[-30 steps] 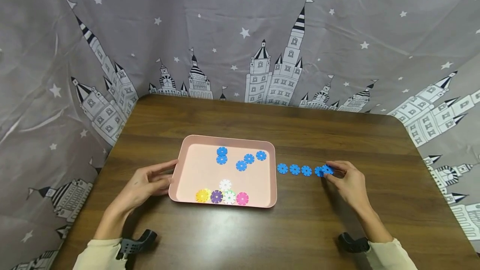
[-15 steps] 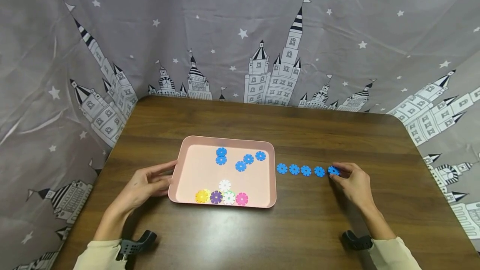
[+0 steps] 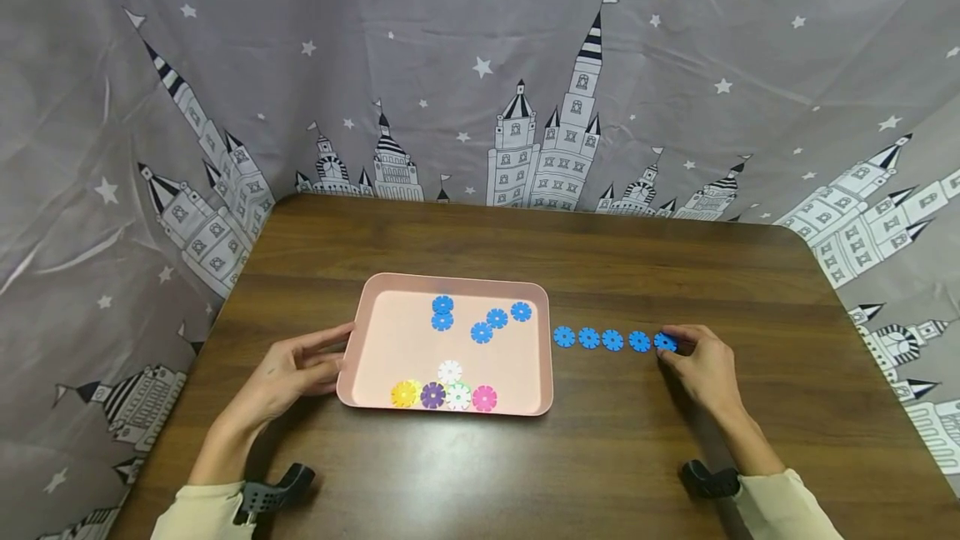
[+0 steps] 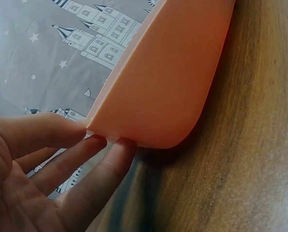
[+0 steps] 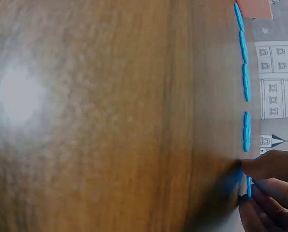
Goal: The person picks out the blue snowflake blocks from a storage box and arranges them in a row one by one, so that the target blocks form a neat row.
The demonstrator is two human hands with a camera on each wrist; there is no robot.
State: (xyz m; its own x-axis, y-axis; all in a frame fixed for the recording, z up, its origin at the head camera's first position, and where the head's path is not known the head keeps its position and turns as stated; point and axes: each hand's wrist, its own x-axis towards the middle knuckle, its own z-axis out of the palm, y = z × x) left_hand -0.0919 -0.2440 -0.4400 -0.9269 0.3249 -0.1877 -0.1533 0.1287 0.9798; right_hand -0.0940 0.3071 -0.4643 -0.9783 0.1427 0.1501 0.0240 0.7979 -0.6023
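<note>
On the right half of the counter (image 3: 675,273), the right hand (image 3: 705,365) pinches the end blue disc (image 3: 663,342) between thumb and fingers; from the right wrist, that disc stands edge-on to the view, as do its neighbours. Four more blue discs (image 3: 612,341) run in a line between it and the tray (image 3: 543,390), set side by side, with a slightly wider gap between the third and fourth, counting from the tray.

The left hand (image 3: 288,367) is at the tray's left end, its fingers spread a little and fairly straight, the tips touching the pink wall — the left wrist view shows them against the end near the rim.

Inside the tray, five notched blue discs lie toward the far side: an overlapping pair (image 3: 442,321), and right of it a touching pair (image 3: 497,318) with a single disc (image 3: 521,312) just beside. Along the near wall sit yellow discs (image 3: 403,393), a purple disc (image 3: 432,395), a white disc (image 3: 458,396) with a green edge showing behind it and a pink disc (image 3: 484,398); another white disc (image 3: 450,371) lies just beyond.

Dark bands (image 3: 277,490) circle both wrists below cream sleeves (image 3: 202,513). Behind the counter hangs a grey curtain (image 3: 375,40) printed with castles and stars.
</note>
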